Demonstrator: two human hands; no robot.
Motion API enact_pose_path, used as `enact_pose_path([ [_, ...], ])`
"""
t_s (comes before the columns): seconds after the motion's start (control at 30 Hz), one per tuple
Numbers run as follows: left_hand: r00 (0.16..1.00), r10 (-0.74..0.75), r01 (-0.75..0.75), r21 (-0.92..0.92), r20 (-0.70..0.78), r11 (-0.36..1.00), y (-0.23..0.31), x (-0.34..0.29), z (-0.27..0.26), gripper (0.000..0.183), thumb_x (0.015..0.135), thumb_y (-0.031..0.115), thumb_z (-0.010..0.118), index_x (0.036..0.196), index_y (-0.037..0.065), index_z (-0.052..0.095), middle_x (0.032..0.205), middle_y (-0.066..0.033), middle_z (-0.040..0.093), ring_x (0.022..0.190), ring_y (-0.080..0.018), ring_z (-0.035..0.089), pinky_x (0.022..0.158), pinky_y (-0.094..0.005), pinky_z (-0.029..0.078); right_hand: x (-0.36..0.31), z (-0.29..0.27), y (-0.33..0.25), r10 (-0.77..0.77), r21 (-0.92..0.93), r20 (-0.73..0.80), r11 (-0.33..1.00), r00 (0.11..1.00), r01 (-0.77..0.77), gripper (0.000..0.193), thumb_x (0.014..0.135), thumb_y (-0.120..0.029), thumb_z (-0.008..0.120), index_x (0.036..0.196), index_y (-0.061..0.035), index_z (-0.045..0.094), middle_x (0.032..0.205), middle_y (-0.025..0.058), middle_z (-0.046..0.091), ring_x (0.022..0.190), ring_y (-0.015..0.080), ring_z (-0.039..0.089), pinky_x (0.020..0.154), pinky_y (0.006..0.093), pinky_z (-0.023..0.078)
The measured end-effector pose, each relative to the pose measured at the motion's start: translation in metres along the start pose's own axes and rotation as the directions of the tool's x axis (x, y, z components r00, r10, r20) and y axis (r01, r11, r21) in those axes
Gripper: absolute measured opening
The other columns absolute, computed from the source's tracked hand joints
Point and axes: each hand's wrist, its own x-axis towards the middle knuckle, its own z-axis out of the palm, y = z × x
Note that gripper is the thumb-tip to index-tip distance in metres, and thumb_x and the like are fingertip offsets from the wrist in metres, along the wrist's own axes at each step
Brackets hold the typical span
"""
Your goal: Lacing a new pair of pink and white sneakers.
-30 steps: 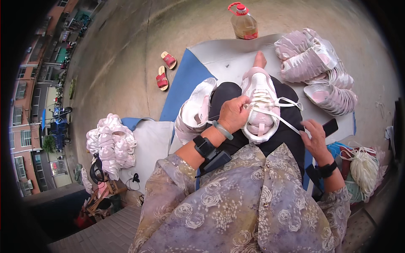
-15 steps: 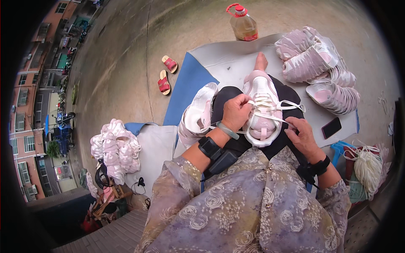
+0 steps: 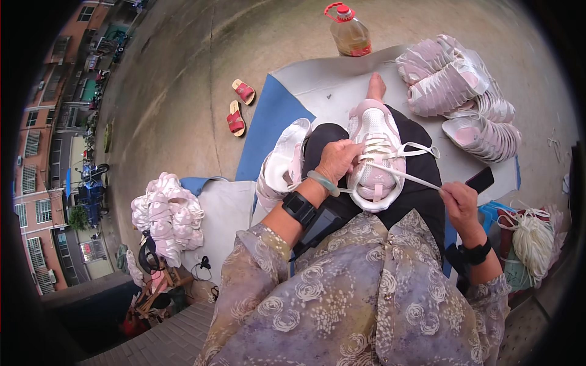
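A white and pink shoe upper (image 3: 373,131) rests across my lap, its tongue and opening toward my body. White shoelace (image 3: 408,176) runs through its eyelets, and one end stretches taut out to the right. My right hand (image 3: 461,204) pinches that end, clear of the shoe. A loop of lace sticks out on the shoe's right side. At the shoe's left edge, my left hand (image 3: 339,162) is closed by the eyelets; what its fingertips pinch is hidden. Another white and pink shoe upper (image 3: 282,165) lies beside my left thigh.
Stacked pink and white shoe uppers (image 3: 448,79) lie far right on the grey mat (image 3: 317,82). A bundled heap of uppers (image 3: 168,213) is at left. Around me are a phone (image 3: 481,180), a hank of white laces (image 3: 532,241), red slippers (image 3: 235,119) and an oil jug (image 3: 350,36).
My right hand has moved right and down, away from the shoe, drawing the lace end out straight. My left hand has stayed at the eyelets, shifting slightly.
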Motion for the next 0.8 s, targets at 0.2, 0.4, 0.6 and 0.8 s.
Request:
enact_pose_path([
  [0.2,0.842,0.525,-0.394,0.523,-0.124,0.756,-0.021,0.003,-0.001,0.013,0.076,0.019,0.062,0.073,0.006,0.063,0.069,-0.0059,0.058,0.058,-0.0185,0.056,0.054,-0.0286,0.044,-0.018,-0.001,0.017,0.070,-0.023,0.067,0.997,0.995,-0.068,0.006,0.077,-0.005,0.062,0.077,-0.0013,0.056,0.058,0.0101,0.049,0.052,0.0220,0.051,0.049,0.0311,0.037],
  [0.4,0.598,0.787,-0.561,0.780,0.152,0.275,0.003,-0.017,0.034,0.006,0.072,0.012,0.063,0.074,0.007,0.064,0.078,-0.0064,0.057,0.069,-0.0251,0.057,0.062,-0.0341,0.046,0.028,0.039,-0.006,0.265,0.213,0.276,0.920,0.924,-0.328,0.035,0.075,-0.025,0.069,0.092,-0.0025,0.047,0.072,0.0063,0.052,0.058,0.0129,0.051,0.052,0.0268,0.042],
  [0.6,0.662,0.721,-0.507,0.831,0.205,0.229,-0.003,-0.013,0.049,0.008,0.071,0.015,0.060,0.072,0.009,0.065,0.078,-0.0066,0.057,0.072,-0.0278,0.057,0.063,-0.0377,0.046,0.056,0.073,-0.025,-0.024,-0.184,0.135,0.982,0.991,0.049,0.044,0.070,-0.016,0.066,0.108,-0.0045,0.046,0.089,0.0156,0.055,0.077,0.0339,0.058,0.064,0.0397,0.048],
  [0.8,0.796,0.586,-0.442,0.807,0.152,0.391,-0.001,-0.010,0.045,0.012,0.071,0.018,0.061,0.071,0.008,0.066,0.076,-0.0075,0.057,0.070,-0.0284,0.059,0.062,-0.0372,0.046,0.049,0.075,-0.017,-0.033,-0.222,0.133,0.973,0.991,0.062,0.037,0.071,-0.015,0.064,0.103,-0.0040,0.049,0.086,0.0145,0.054,0.075,0.0332,0.057,0.063,0.0410,0.047],
])
